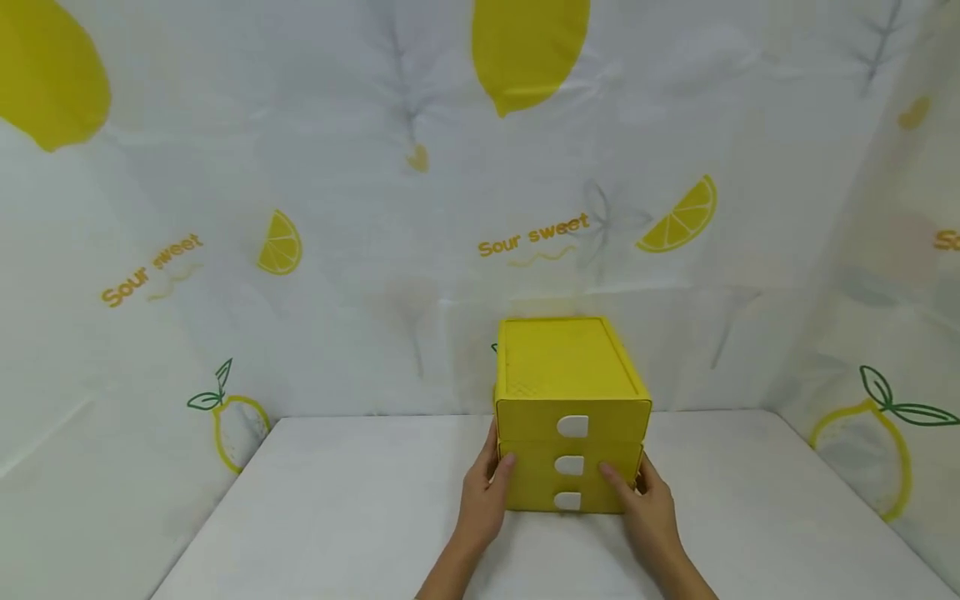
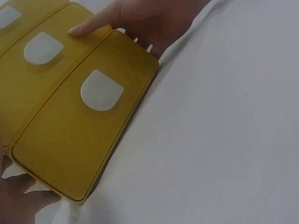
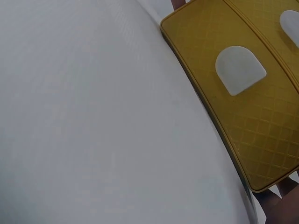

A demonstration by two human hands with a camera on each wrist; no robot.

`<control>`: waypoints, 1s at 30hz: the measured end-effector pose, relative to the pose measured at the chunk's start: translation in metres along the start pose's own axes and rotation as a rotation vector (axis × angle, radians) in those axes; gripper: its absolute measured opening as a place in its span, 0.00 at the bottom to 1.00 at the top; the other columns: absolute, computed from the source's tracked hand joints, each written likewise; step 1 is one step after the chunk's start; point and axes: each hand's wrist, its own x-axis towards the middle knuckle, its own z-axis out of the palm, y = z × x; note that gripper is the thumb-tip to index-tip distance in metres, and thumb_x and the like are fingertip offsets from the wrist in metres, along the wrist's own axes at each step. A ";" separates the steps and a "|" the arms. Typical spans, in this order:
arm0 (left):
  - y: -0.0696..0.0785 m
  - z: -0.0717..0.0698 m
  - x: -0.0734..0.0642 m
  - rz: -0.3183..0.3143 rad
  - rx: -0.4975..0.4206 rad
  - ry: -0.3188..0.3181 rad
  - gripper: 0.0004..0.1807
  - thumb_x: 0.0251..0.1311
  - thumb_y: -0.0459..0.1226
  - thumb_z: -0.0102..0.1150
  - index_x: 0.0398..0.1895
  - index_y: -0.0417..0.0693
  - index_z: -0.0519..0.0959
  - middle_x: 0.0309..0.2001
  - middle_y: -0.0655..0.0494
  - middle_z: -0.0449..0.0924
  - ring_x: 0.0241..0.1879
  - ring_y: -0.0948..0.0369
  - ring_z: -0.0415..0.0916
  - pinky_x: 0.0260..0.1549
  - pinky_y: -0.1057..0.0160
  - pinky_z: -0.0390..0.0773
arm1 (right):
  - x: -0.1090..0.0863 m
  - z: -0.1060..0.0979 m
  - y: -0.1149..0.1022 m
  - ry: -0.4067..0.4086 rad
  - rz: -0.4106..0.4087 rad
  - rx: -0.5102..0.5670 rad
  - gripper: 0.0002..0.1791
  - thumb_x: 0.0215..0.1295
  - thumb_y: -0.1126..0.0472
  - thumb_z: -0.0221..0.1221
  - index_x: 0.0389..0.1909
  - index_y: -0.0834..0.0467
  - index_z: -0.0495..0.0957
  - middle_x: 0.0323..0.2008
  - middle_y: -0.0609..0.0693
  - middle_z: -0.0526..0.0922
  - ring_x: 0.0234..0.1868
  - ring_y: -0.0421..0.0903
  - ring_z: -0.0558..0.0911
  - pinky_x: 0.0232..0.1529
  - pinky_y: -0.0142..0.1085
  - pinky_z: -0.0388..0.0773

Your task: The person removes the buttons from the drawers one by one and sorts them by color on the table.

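A yellow three-drawer storage box point(image 1: 566, 358) stands toward the back of the white table, its drawer fronts facing me. Each drawer has a white rounded pull tab, such as the top tab point(image 1: 573, 427). My left hand point(image 1: 483, 496) grips the box's left side, thumb on the front edge and fingers along the side wall. On the opposite side my right hand point(image 1: 648, 504) holds it too, its thumb pressed on the front and its fingers partly hidden behind the wall. In the left wrist view the drawer front point(image 2: 70, 130) has a diamond-pattern texture, with all visible drawers closed.
A white cloth point(image 1: 337, 500) covers the table. Behind the box hangs a pale curtain point(image 1: 360, 292) printed with lemons and lettering, and it continues along both sides of the table.
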 end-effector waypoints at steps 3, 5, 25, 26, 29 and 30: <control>-0.002 -0.009 0.000 0.004 0.011 0.027 0.35 0.79 0.51 0.43 0.83 0.57 0.47 0.81 0.62 0.48 0.79 0.56 0.55 0.74 0.60 0.62 | 0.004 0.013 -0.003 -0.003 -0.020 0.030 0.51 0.68 0.35 0.59 0.81 0.55 0.49 0.79 0.62 0.57 0.79 0.64 0.57 0.76 0.58 0.60; -0.003 -0.017 0.001 0.011 0.021 0.043 0.35 0.79 0.50 0.44 0.82 0.56 0.47 0.81 0.63 0.48 0.79 0.57 0.54 0.74 0.62 0.61 | 0.007 0.022 -0.006 -0.007 -0.034 0.052 0.50 0.68 0.36 0.60 0.81 0.55 0.50 0.78 0.61 0.59 0.79 0.63 0.58 0.76 0.58 0.60; -0.031 -0.049 0.004 -0.016 0.048 0.042 0.33 0.80 0.48 0.40 0.83 0.59 0.47 0.81 0.57 0.51 0.80 0.53 0.52 0.71 0.76 0.56 | 0.005 0.055 -0.009 -0.050 -0.059 0.091 0.51 0.70 0.40 0.60 0.82 0.57 0.45 0.80 0.63 0.52 0.79 0.67 0.53 0.77 0.61 0.55; -0.031 -0.050 0.005 -0.018 0.053 0.042 0.32 0.80 0.48 0.40 0.83 0.59 0.47 0.81 0.57 0.52 0.80 0.54 0.52 0.71 0.76 0.55 | 0.006 0.055 -0.009 -0.053 -0.049 0.095 0.52 0.69 0.39 0.60 0.82 0.56 0.44 0.80 0.62 0.51 0.79 0.68 0.53 0.77 0.61 0.55; -0.033 -0.053 0.005 -0.022 0.080 0.046 0.32 0.80 0.49 0.40 0.83 0.59 0.47 0.81 0.57 0.52 0.79 0.53 0.54 0.75 0.64 0.59 | 0.007 0.056 -0.010 -0.062 -0.020 0.098 0.54 0.66 0.37 0.62 0.82 0.57 0.45 0.81 0.61 0.50 0.79 0.67 0.53 0.77 0.60 0.56; -0.033 -0.055 0.005 -0.017 0.087 0.045 0.33 0.80 0.49 0.40 0.83 0.59 0.47 0.81 0.56 0.52 0.79 0.52 0.55 0.76 0.58 0.61 | 0.007 0.056 -0.011 -0.064 -0.013 0.102 0.55 0.65 0.36 0.62 0.82 0.57 0.46 0.80 0.61 0.52 0.79 0.67 0.54 0.77 0.59 0.57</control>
